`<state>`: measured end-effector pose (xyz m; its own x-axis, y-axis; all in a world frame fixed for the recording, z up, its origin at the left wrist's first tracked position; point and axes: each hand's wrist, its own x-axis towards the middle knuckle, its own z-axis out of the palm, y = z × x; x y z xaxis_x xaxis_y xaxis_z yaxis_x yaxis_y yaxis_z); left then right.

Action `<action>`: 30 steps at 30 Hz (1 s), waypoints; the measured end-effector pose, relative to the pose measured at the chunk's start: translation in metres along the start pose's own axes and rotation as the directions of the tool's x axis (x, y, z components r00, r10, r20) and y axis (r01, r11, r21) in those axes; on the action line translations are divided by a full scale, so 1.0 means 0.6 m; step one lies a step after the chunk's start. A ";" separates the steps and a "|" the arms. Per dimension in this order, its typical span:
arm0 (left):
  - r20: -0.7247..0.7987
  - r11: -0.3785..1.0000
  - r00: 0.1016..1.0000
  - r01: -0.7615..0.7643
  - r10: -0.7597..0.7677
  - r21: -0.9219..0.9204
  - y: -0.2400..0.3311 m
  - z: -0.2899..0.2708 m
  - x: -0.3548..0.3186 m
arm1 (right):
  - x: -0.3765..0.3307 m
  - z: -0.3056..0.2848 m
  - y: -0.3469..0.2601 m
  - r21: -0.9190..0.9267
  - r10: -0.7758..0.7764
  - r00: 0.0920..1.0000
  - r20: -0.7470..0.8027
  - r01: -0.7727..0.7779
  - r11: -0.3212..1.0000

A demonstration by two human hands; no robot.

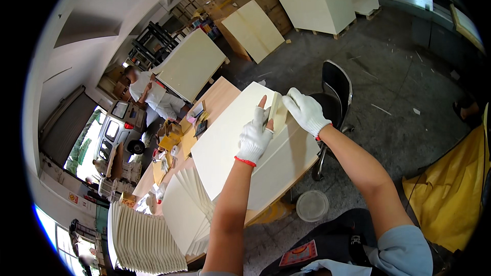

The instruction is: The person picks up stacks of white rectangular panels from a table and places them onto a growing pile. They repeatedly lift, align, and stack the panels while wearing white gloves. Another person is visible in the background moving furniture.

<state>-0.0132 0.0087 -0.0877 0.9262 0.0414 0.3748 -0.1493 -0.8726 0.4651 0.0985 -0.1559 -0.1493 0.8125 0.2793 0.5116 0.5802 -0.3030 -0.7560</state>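
A large cream sheet of paper or thin board [225, 143] lies on the wooden table, with a narrow raised band [276, 108] along its right edge. My left hand [254, 135], in a white knit glove with thumb and index tips bare, rests on the sheet beside that band. Its index finger and thumb are stretched apart. From the right, my right hand [307, 112], also gloved in white, has its fingers pressed together at the band's far end. Whether the band is a fold or a separate stack, I cannot tell.
Fanned cream sheets [186, 204] and a thick wavy stack [146, 237] lie at the near left. A calculator [201, 128] and an open carton [170, 134] are farther left. A black chair [335, 92] and a round tub [312, 206] stand beside the table. A person [148, 89] stands beyond.
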 end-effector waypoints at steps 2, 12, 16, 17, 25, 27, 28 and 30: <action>0.079 0.999 0.997 0.018 -0.022 0.047 0.009 0.000 0.005 | 0.000 0.002 0.010 -0.021 -0.008 1.000 -0.001 0.008 1.000; 0.052 0.984 0.998 0.016 -0.025 0.177 -0.017 0.020 0.051 | 0.000 -0.001 0.000 0.090 0.036 0.999 0.011 -0.037 0.995; 0.120 0.989 0.993 -0.030 0.012 0.147 -0.014 0.018 0.033 | 0.007 -0.021 0.005 0.262 -0.003 1.000 0.017 -0.002 0.965; 0.140 0.987 0.990 -0.032 0.010 0.156 -0.006 0.018 0.028 | 0.009 -0.034 0.010 0.238 0.050 0.998 0.035 -0.057 0.970; 0.045 0.996 0.999 -0.026 0.030 -0.087 -0.014 0.011 0.018 | 0.018 -0.073 0.017 -0.432 -0.224 0.937 0.268 0.324 0.842; 0.078 0.997 0.997 0.003 0.004 -0.079 -0.016 0.010 0.021 | 0.032 -0.069 0.014 -0.410 -0.301 0.919 0.253 0.384 0.827; 0.091 0.997 0.995 0.038 -0.031 -0.072 -0.015 0.010 0.023 | 0.037 -0.059 0.004 -0.348 -0.249 0.937 0.244 0.324 0.880; 0.111 0.994 0.990 0.096 -0.089 -0.053 -0.007 0.007 0.024 | 0.033 -0.038 -0.006 -0.169 -0.107 0.975 0.197 0.141 0.976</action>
<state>0.0020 0.0108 -0.0877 0.9685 0.0649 0.2406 -0.0782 -0.8375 0.5408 0.1137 -0.1700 -0.1269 0.7189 0.4843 0.4987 0.6900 -0.4100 -0.5965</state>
